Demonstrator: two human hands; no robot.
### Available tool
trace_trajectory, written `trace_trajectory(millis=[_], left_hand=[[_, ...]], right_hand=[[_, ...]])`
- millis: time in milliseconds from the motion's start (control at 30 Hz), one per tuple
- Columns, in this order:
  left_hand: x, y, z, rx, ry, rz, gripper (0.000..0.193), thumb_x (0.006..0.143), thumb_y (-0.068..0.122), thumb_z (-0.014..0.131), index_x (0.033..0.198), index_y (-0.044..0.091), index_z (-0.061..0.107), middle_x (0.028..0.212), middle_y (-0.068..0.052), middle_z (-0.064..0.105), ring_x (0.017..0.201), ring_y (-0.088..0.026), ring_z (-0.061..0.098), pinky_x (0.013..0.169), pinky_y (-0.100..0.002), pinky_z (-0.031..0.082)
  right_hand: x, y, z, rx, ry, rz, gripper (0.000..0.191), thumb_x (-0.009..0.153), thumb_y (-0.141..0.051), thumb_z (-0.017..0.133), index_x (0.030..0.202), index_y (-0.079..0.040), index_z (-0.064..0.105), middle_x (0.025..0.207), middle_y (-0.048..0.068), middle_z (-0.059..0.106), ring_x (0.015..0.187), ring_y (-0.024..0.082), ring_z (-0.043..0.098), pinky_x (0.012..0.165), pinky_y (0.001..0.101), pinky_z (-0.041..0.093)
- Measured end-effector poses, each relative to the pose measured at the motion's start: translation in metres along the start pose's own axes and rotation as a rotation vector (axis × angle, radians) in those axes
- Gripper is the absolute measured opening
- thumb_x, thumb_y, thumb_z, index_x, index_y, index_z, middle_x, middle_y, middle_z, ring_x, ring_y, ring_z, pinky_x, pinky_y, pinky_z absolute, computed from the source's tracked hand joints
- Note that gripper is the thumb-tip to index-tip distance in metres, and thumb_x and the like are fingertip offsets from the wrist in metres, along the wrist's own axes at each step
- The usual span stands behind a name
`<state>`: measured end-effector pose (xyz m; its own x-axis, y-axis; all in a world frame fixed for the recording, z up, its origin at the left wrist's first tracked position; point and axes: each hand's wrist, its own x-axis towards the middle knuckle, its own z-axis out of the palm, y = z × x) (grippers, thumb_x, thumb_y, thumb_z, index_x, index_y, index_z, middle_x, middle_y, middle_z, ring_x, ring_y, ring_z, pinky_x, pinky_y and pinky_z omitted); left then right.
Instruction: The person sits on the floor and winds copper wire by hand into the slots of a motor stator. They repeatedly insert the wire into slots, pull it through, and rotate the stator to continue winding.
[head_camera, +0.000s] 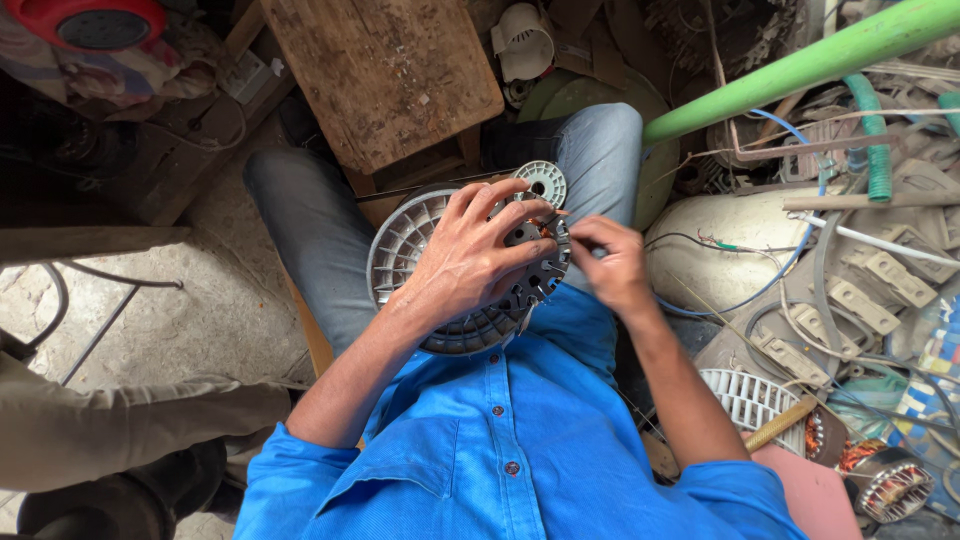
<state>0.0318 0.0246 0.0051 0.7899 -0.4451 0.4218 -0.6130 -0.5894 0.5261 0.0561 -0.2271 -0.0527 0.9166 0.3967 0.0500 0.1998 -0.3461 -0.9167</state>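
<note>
— Motor housing (440, 300), round, grey and ribbed: where does it sit?

— On the person's lap, against the blue shirt (500, 440), its flat face turned up toward the camera. The left hand (470, 260) lies spread over that face, fingers curled down on the slotted middle, pressing it steady rather than closing around it.

— And the other hand?

— The right hand (615, 265) is at the housing's right rim, fingertips pinched together on something very thin; it may be a wire end, but I cannot tell what. Both hands touch the housing; the left covers more of it, the right works from the side.

— Anything on top of it?

— A small white slotted disc (541, 182) sits at the upper edge, just beyond the left fingertips.

— Around them?

— A worn wooden stool (385, 75) stands past the knees. To the right is a heap of loose parts: a cream casing (720, 240) with wires, a green pipe (800, 65), a white fan wheel (750, 395) and a copper-wound stator (890, 485) on the floor.
</note>
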Motion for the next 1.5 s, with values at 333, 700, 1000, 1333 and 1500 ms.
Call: trace_trajectory(millis=[333, 700, 1000, 1333, 1500], left_hand=[[-0.001, -0.001, 0.000, -0.022, 0.012, 0.003, 0.043, 0.075, 0.016, 0.081, 0.116, 0.023, 0.071, 0.140, -0.002, 0.058, 0.139, -0.031, 0.047, 0.113, -0.053, 0.041], [0.000, 0.001, -0.003, -0.054, 0.041, -0.006, 0.044, 0.073, 0.014, 0.083, 0.115, 0.022, 0.070, 0.138, -0.001, 0.058, 0.138, -0.030, 0.048, 0.113, -0.051, 0.042], [0.000, 0.002, -0.004, -0.061, 0.046, -0.006, 0.046, 0.073, 0.013, 0.082, 0.116, 0.022, 0.069, 0.138, -0.001, 0.059, 0.137, -0.030, 0.049, 0.112, -0.051, 0.042], [0.001, 0.000, -0.001, -0.030, 0.039, -0.021, 0.026, 0.089, 0.014, 0.073, 0.114, 0.012, 0.066, 0.137, -0.003, 0.060, 0.138, -0.027, 0.049, 0.113, -0.047, 0.041], [0.001, -0.002, -0.001, -0.052, 0.035, -0.012, 0.024, 0.087, 0.012, 0.074, 0.109, 0.010, 0.064, 0.138, -0.004, 0.060, 0.139, -0.028, 0.049, 0.114, -0.048, 0.041]], right_hand=[[-0.022, -0.020, 0.001, -0.081, -0.112, -0.041, 0.013, 0.078, 0.005, 0.071, 0.091, 0.003, 0.071, 0.091, 0.008, 0.071, 0.083, 0.017, 0.070, 0.075, 0.0307, 0.053], [-0.024, -0.052, -0.020, -0.091, -0.052, 0.012, 0.003, 0.087, -0.002, 0.074, 0.089, 0.001, 0.074, 0.075, 0.000, 0.064, 0.059, 0.004, 0.050, 0.053, 0.0224, 0.038], [-0.016, -0.063, -0.019, -0.005, -0.104, 0.082, 0.004, 0.089, -0.003, 0.074, 0.089, 0.001, 0.074, 0.077, 0.000, 0.063, 0.063, 0.004, 0.049, 0.055, 0.0224, 0.038], [0.016, -0.077, -0.013, -0.200, -0.168, -0.269, 0.009, 0.086, 0.000, 0.077, 0.093, 0.000, 0.072, 0.080, 0.006, 0.066, 0.062, 0.011, 0.058, 0.055, 0.0269, 0.045], [0.032, -0.075, -0.015, -0.315, -0.104, -0.388, 0.014, 0.085, 0.001, 0.081, 0.095, -0.001, 0.072, 0.084, 0.008, 0.067, 0.068, 0.016, 0.061, 0.061, 0.0299, 0.047]])
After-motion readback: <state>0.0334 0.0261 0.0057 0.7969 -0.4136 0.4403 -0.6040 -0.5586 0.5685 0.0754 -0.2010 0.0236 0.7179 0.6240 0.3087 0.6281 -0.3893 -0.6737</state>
